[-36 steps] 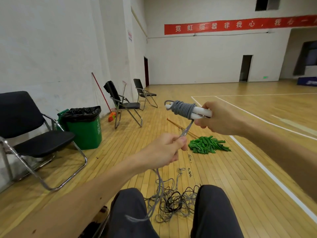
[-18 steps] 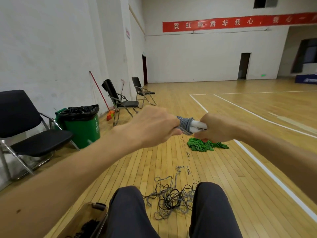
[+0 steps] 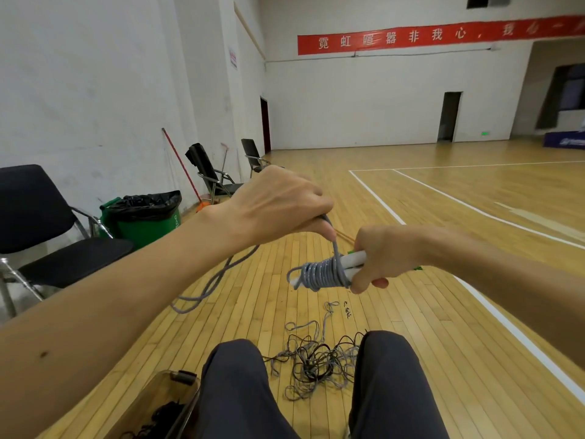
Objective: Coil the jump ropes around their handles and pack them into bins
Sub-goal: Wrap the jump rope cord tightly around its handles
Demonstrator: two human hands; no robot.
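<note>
My right hand (image 3: pixel 384 259) grips two white handles (image 3: pixel 353 260) held side by side, pointing left. A grey rope coil (image 3: pixel 323 273) is wound round their left end. My left hand (image 3: pixel 280 205) is above and left of the coil and pinches the grey rope (image 3: pixel 218 280); a taut strand runs from its fingertips down to the coil, and a slack loop hangs below my wrist. A tangle of grey and black ropes (image 3: pixel 316 362) lies on the floor between my knees. A clear bin (image 3: pixel 158 403) with dark rope inside stands at my left knee.
A black folding chair (image 3: pixel 41 236) stands close at left, with a green lined trash bin (image 3: pixel 144 217) behind it. Two more chairs (image 3: pixel 218 179) and a red-handled broom (image 3: pixel 180 163) are along the wall. Wooden gym floor with white lines (image 3: pixel 512 331) stretches to the right.
My left hand has lifted up and over the handles, carrying the rope round for another turn. My right hand and the handles have sunk lower and nearer to me.
</note>
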